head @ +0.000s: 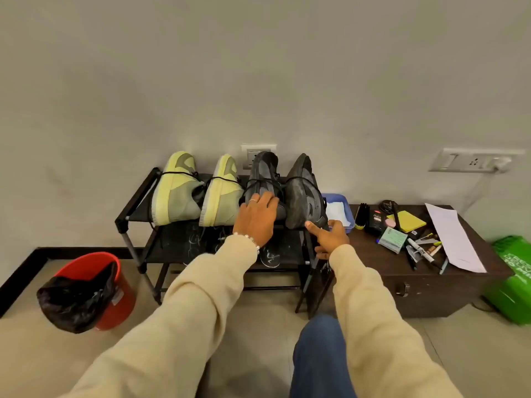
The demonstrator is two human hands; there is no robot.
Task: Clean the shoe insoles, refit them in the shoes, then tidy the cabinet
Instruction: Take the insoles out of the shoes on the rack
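Two yellow-green sneakers (pixel 178 191) (pixel 222 196) and two dark grey shoes stand toe-up against the wall on the top shelf of a black shoe rack (pixel 129 214). My left hand (pixel 255 219) rests with its fingers laid over the heel of the left dark shoe (pixel 263 173). My right hand (pixel 330 234) holds the heel of the right dark shoe (pixel 303 191), thumb in front and fingers behind it. More dark footwear sits on the lower shelf (pixel 270 257), partly hidden by my arms. I see no loose insoles.
A red bucket (pixel 115 282) with a black bag stands on the floor at left. Right of the rack, a low dark cabinet (pixel 431 285) carries a blue tray (pixel 336 208), a brush, polish, sticky notes, markers and paper (pixel 451 239). A green bag (pixel 514 277) is at far right.
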